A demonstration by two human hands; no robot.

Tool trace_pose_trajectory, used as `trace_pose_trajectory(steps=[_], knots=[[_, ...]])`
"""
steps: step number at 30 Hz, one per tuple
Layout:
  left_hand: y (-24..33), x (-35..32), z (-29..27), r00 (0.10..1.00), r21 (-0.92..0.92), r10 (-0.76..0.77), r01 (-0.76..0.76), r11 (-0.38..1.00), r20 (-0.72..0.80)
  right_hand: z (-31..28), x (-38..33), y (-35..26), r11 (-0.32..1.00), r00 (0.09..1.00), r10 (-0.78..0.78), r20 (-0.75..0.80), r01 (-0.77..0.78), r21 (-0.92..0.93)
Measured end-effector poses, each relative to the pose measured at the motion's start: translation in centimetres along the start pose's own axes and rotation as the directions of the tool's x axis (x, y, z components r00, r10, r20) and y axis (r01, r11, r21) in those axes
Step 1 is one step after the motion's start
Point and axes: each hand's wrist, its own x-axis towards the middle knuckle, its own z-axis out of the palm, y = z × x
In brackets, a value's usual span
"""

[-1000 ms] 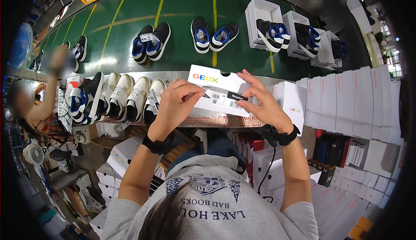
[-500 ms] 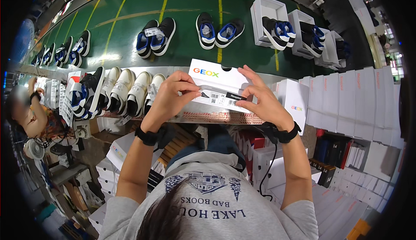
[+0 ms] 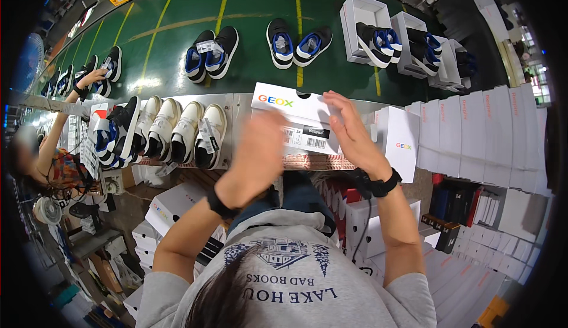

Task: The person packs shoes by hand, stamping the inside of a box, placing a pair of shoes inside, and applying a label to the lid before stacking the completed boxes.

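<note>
A white shoebox (image 3: 309,107) with coloured lettering on its lid stands on the metal ledge in front of me. A black-and-white label (image 3: 313,139) with a barcode is on its near side. My left hand (image 3: 258,153) is smeared by motion in front of the box's left part and hides part of the label; its fingers cannot be made out. At the box's right end, my right hand (image 3: 357,134) rests with fingers stretched out against the lid and corner. Another white shoebox (image 3: 397,141) stands just right of that hand.
Dark sneakers with blue linings (image 3: 213,54) stand in pairs on the green conveyor (image 3: 254,38). Open boxes (image 3: 350,35) sit at its right. White sneakers (image 3: 188,130) line the ledge at left. White boxes (image 3: 467,133) are stacked at right. A co-worker's hand (image 3: 92,78) reaches onto the conveyor.
My left hand has left its pinch at the label's left side and swept right and nearer me. The right fingers have straightened against the box. The co-worker's hand has reached the sneakers.
</note>
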Motion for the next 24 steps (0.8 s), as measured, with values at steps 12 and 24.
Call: trace_pose_trajectory(steps=[12, 24], knots=[[-0.2, -3.6, -1.0, 0.968, 0.280, 0.028, -0.101, 0.955, 0.251, 3.9, 0.4, -0.9, 0.882, 0.959, -0.105, -0.264, -0.033, -0.470], [-6.3, 1.8, 2.0, 0.914, -0.656, -0.388, 0.365, 0.661, 0.118, 2.0, 3.3, -0.8, 0.664, 0.966, -0.252, 0.052, 0.212, -0.717]])
